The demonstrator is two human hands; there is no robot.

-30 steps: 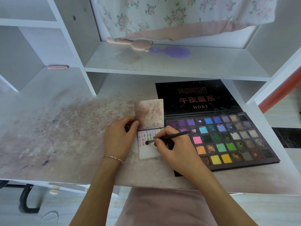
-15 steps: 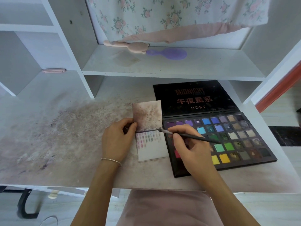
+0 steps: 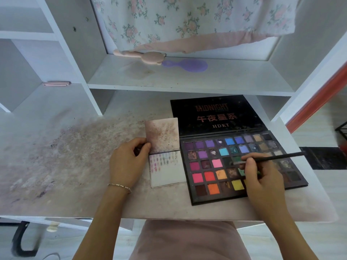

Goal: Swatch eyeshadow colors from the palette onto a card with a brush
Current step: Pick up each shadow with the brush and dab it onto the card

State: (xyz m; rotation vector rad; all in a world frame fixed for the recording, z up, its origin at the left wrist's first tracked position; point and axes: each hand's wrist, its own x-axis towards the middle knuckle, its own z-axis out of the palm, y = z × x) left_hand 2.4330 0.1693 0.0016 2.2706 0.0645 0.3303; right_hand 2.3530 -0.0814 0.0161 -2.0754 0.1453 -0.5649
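An open black eyeshadow palette (image 3: 206, 177) with several coloured pans lies on the desk, its lid (image 3: 216, 115) folded back. Left of it sits a folded white card (image 3: 167, 173) with rows of small colour swatches near its fold; its stained upper flap (image 3: 162, 136) stands up. My left hand (image 3: 127, 162) pinches the card's left edge at the fold. My right hand (image 3: 262, 175) grips a thin black brush (image 3: 272, 158) over the palette, the tip at a dark green pan in the middle rows.
The desk top (image 3: 65, 156) is stained with pinkish powder at the left. A pink brush (image 3: 142, 55) and a purple hairbrush (image 3: 185, 65) lie on the shelf above, under a floral cloth (image 3: 187, 21). A pink cushion (image 3: 187, 241) sits below the desk's front edge.
My right hand has carried the brush from the card rightward onto the palette, tip now on a dark green pan. My left hand has stayed on the card.
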